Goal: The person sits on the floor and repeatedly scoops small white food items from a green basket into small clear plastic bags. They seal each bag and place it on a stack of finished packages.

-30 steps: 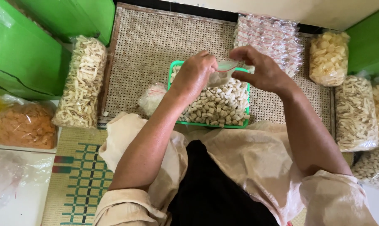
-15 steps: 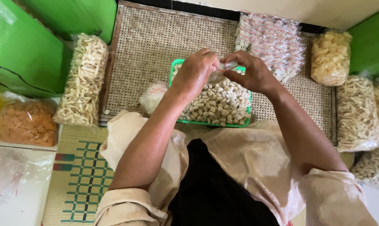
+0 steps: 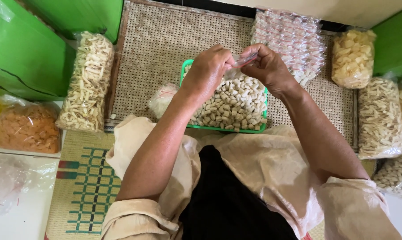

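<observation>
My left hand (image 3: 208, 71) and my right hand (image 3: 266, 66) meet above a green tray (image 3: 225, 129) heaped with small pale snack pieces (image 3: 234, 106). Between the fingertips of both hands I pinch the top strip of a small clear plastic bag (image 3: 244, 61). The bag's lower part hangs behind my hands over the tray; its contents are mostly hidden. A small filled clear bag (image 3: 162, 98) lies on the woven mat just left of the tray.
A pile of small filled clear bags (image 3: 294, 42) lies at the back right. Large bags of pale snacks stand at left (image 3: 88, 84) and right (image 3: 380, 118), (image 3: 352, 58). An orange snack bag (image 3: 28, 128) and green panels (image 3: 23, 53) are at far left.
Both hands have drawn closer together over the tray, the right hand shifting left and its fingers closing onto the bag's top edge.
</observation>
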